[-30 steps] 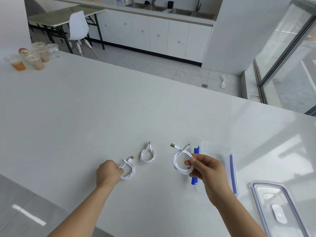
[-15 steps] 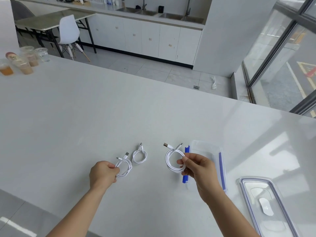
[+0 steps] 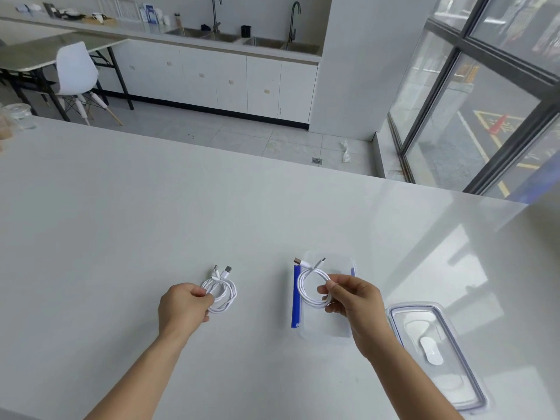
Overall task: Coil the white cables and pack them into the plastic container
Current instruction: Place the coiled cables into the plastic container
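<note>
Right hand (image 3: 353, 301): fingers (image 3: 325, 290) pinch the right side of a white coil (image 3: 312, 287), held over the open plastic container (image 3: 328, 331), lower centre-right of frame. Left hand (image 3: 181, 307): fingers closed on the left edge of a bundled coil (image 3: 222, 294), possibly two cables together, plugs pointing up, low over the bench (image 3: 121, 237).

Judgement: cables light, soft, springy; loops will loosen if released. Grip across all turns at one side. Clear lid (image 3: 436, 353) lies right of container.

Bright daylight from the windows (image 3: 485, 95); glare on the table (image 3: 424, 237); wide-angle bending at edges.
</note>
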Motion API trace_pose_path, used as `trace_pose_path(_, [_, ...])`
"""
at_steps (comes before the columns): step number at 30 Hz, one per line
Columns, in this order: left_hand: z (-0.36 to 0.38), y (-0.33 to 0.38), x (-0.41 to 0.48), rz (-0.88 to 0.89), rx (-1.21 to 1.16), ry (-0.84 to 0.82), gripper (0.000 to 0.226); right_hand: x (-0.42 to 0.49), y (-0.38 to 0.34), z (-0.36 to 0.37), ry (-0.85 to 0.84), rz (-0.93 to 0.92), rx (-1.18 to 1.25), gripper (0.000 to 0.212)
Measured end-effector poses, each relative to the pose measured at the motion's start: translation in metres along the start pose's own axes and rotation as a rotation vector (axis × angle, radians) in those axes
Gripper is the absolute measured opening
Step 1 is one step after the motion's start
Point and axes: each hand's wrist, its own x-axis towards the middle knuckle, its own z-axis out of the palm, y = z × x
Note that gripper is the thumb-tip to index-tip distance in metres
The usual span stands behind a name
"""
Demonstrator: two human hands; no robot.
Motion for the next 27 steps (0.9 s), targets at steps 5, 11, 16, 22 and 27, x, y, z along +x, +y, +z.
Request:
trace_pose_path(5, [0.017,0.014,-0.004,0.029,-0.018,-0.034,0.012,0.017,-0.001,-0.028,0.093,0.003,-0.069,0.012])
trace_pose_path(11, [0.033,0.025,-0.007,0.034,-0.030,-0.073,0.010,0.050,0.001,-0.049,0.196,0.028,-0.280,0.017])
trace_pose_path(16, [0.040,0.028,-0.012,0.044,-0.027,-0.106,0.008,0.071,0.008,-0.035,0.199,0.036,-0.585,0.017])
trace_pose_path(22, [0.040,0.028,-0.013,0.056,-0.023,-0.128,0.010,0.096,0.002,-0.017,0.084,0.050,-0.929,0.016])
trace_pose_path(27, [0.039,0.027,-0.012,0.068,-0.015,-0.131,0.011,0.116,0.006,-0.006,0.044,0.045,-1.082,0.020])
